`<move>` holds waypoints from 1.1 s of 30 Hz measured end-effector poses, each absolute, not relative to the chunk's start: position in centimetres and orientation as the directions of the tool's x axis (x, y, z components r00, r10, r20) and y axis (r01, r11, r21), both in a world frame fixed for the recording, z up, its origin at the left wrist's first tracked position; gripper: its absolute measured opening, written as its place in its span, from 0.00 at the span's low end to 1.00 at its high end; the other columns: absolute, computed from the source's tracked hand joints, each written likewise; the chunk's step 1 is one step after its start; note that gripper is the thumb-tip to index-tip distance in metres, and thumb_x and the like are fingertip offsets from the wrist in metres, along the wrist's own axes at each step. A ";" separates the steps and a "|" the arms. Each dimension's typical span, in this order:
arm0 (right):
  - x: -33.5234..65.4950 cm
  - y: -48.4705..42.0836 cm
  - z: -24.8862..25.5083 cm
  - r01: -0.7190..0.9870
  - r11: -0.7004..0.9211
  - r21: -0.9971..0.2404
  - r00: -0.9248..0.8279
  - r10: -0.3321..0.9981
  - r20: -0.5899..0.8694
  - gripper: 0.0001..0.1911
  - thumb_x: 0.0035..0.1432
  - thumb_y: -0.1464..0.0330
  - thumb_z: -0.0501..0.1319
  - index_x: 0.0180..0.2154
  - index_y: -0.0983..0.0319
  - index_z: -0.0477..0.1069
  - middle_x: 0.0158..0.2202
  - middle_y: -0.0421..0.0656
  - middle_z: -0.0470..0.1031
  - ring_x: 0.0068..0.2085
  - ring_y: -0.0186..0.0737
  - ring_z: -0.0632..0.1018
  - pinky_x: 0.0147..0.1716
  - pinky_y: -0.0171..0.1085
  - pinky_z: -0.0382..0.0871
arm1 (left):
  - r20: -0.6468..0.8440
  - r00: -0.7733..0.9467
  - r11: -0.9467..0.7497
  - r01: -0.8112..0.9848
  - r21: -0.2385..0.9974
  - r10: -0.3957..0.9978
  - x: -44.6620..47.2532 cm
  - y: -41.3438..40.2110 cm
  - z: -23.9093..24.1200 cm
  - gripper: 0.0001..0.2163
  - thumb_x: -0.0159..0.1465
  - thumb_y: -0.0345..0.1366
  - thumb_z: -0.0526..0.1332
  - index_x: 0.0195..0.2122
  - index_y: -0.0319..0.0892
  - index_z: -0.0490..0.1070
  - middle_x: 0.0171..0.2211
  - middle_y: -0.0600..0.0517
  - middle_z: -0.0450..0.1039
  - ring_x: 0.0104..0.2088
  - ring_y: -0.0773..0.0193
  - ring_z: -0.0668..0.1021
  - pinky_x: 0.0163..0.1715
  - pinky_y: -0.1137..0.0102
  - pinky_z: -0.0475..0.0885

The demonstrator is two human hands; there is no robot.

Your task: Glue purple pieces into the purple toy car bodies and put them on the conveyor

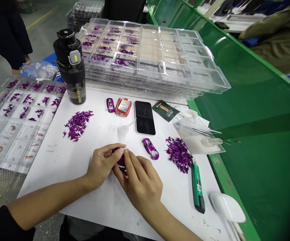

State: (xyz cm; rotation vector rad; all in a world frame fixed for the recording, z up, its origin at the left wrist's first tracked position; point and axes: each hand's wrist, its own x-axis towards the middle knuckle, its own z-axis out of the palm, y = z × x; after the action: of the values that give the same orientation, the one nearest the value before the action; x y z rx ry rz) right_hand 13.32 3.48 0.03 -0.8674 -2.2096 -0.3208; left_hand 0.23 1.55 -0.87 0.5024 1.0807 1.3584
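Both the left hand and the right hand pinch a purple part with their fingertips, over the near middle of the white table. The fingers cover most of this part, so its full shape cannot be told.

On the far left, a dark bottle carries yellow letters running up its side, of which "XTRO" can be read. It stands in front of the left corner of the stacked clear trays. The green packet, to the right of the phone, has print too small to read; so has the pale label on the green knife, on the near right. Printed sheets show through the left tray, but their words are not legible.

One purple toy car lies beside a red case; another purple toy car is just beyond the right hand. Small purple pieces form a left pile and a right pile, the latter touching the knife. A white mouse lies near the green wall.
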 end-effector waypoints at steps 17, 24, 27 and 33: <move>12.8 4.1 -0.5 0.688 0.725 -0.015 -0.536 0.523 0.662 0.07 0.62 0.73 0.62 0.32 0.61 0.65 0.23 0.41 0.67 0.27 0.39 0.62 0.26 0.39 0.60 | -0.300 -0.030 0.271 -0.352 0.896 0.953 -0.1 2.0 -0.8 0.12 0.61 0.44 0.70 0.41 0.44 0.83 0.30 0.54 0.78 0.32 0.69 0.76 0.37 0.74 0.74; 14.5 5.3 -0.6 0.694 0.659 -0.289 -0.543 0.743 0.391 0.22 0.65 0.59 0.61 0.54 0.65 0.70 0.45 0.51 0.79 0.40 0.48 0.74 0.36 0.44 0.73 | -0.335 -0.006 0.303 -0.410 0.860 0.942 0.1 1.8 -0.6 0.25 0.68 0.38 0.62 0.66 0.47 0.64 0.31 0.54 0.72 0.32 0.68 0.74 0.37 0.71 0.74; 16.5 6.9 0.8 0.581 0.481 -0.657 -0.501 0.847 0.177 0.23 0.62 0.53 0.62 0.55 0.57 0.73 0.54 0.49 0.77 0.52 0.51 0.77 0.46 0.49 0.76 | -0.342 0.043 0.309 -0.545 0.780 0.939 0.1 1.7 -0.6 0.27 0.66 0.35 0.63 0.67 0.48 0.61 0.47 0.48 0.71 0.43 0.62 0.78 0.41 0.66 0.78; 15.8 11.6 1.1 0.464 0.228 -0.856 -0.266 0.958 0.110 0.26 0.58 0.55 0.66 0.55 0.57 0.70 0.53 0.49 0.78 0.52 0.47 0.80 0.53 0.50 0.76 | -0.314 0.011 0.281 -0.480 0.831 0.949 0.1 1.6 -0.2 0.23 0.61 0.36 0.69 0.57 0.46 0.71 0.40 0.51 0.67 0.41 0.61 0.77 0.35 0.62 0.84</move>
State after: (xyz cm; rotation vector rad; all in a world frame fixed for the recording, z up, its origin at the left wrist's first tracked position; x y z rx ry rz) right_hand 15.82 11.58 1.09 -1.3100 -1.8416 0.9515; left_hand 0.15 1.57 -0.24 0.5892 1.0183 1.2210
